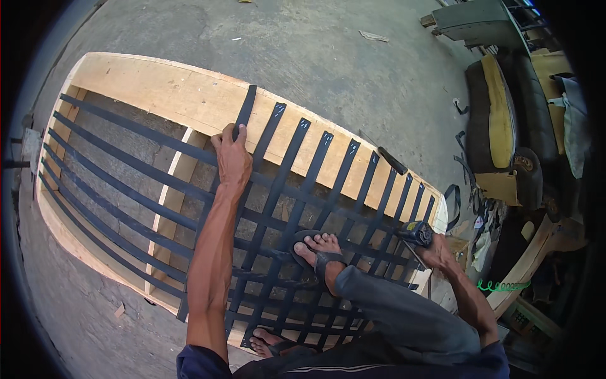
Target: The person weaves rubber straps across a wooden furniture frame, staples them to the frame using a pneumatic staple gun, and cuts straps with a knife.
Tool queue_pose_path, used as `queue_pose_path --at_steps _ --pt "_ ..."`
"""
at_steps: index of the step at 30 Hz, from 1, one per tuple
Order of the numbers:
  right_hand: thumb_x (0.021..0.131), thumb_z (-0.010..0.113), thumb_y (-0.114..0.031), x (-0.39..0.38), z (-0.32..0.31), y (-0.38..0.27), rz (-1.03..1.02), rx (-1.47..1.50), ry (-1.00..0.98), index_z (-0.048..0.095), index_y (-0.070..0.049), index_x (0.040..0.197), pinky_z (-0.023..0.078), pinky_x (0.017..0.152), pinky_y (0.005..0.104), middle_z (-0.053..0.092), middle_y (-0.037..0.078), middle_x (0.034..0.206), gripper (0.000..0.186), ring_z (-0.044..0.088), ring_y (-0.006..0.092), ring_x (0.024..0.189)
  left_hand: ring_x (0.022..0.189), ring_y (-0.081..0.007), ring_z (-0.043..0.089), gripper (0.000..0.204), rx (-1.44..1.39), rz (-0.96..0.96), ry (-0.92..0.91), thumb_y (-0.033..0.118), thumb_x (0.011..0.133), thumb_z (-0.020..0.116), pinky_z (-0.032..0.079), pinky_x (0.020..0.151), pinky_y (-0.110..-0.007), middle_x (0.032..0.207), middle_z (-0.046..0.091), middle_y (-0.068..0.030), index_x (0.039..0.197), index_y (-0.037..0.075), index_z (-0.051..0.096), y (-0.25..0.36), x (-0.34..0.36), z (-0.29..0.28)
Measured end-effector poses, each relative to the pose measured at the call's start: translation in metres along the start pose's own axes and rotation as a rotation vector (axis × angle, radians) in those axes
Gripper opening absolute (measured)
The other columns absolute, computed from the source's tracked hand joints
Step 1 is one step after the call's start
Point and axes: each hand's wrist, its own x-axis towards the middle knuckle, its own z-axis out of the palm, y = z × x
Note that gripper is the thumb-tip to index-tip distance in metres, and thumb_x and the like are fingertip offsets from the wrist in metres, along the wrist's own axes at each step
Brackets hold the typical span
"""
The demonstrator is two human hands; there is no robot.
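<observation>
A long wooden frame [151, 79] lies on the floor, crossed by black webbing straps [136, 128] woven over and under each other. On the frame's far rail, my left hand [232, 155] is closed on the loose end of a black strap [247, 104], which sticks up past the fingers. Several straps to its right show shiny staples at their ends. Over the frame's right end, my right hand [435, 251] grips a dark staple gun [416, 233]; its nose points left, and part of its handle is hidden by the fingers.
My sandalled foot [320, 247] stands on the woven straps, the other near the front rail. A black-handled tool [392, 161] rests at the far rail's edge. To the right are a green coiled hose [505, 286], strap scraps and old upholstered parts [491, 117] on the concrete floor.
</observation>
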Motion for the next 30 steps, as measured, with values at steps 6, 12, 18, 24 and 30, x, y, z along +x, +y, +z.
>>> queue_pose_path --at_steps 6,12,18,24,30 --pt "0.077 0.066 -0.029 0.121 -0.067 -0.214 -0.159 0.198 0.111 0.071 0.01 0.09 0.053 0.068 0.0425 0.07 0.022 0.075 0.042 0.07 0.0269 0.072 0.106 -0.0385 0.047 0.046 -0.035 0.02 -0.001 -0.007 0.082 0.058 0.045 0.096 -0.046 0.133 0.056 -0.0205 0.127 -0.002 0.067 0.001 -0.01 0.002" --pt "0.073 0.068 -0.034 0.226 -0.062 -0.347 -0.315 0.141 0.178 0.073 0.011 0.095 0.055 0.081 0.0443 0.072 0.03 0.094 0.05 0.073 0.0381 0.092 0.107 -0.0373 0.048 0.048 -0.045 -0.029 0.0 -0.008 0.08 0.059 0.045 0.097 -0.043 0.133 0.056 -0.0169 0.127 -0.001 0.068 0.006 -0.007 -0.001" --pt "0.074 0.068 -0.024 0.275 -0.045 -0.37 -0.327 0.104 0.184 0.072 0.014 0.095 0.058 0.075 0.0446 0.072 0.032 0.091 0.043 0.075 0.0381 0.086 0.107 -0.0371 0.048 0.052 -0.096 -0.034 -0.025 -0.009 0.078 0.06 0.045 0.097 -0.043 0.134 0.056 -0.0158 0.129 0.0 0.067 0.008 -0.007 -0.006" --pt "0.075 0.066 -0.022 0.277 -0.045 -0.374 -0.315 0.008 0.089 0.069 0.017 0.086 0.055 0.057 0.0437 0.07 0.028 0.077 0.041 0.073 0.0344 0.064 0.108 -0.0368 0.048 0.046 -0.095 -0.052 0.013 -0.007 0.083 0.059 0.045 0.097 -0.042 0.134 0.056 -0.0142 0.127 0.001 0.069 -0.004 -0.008 -0.006" --pt "0.074 0.067 -0.023 0.272 -0.042 -0.37 -0.334 0.056 0.147 0.07 0.017 0.087 0.056 0.065 0.0437 0.07 0.031 0.079 0.042 0.074 0.037 0.074 0.108 -0.0368 0.047 0.048 -0.111 -0.055 -0.006 -0.007 0.082 0.059 0.045 0.099 -0.044 0.135 0.056 -0.014 0.129 0.0 0.067 -0.003 -0.007 -0.007"
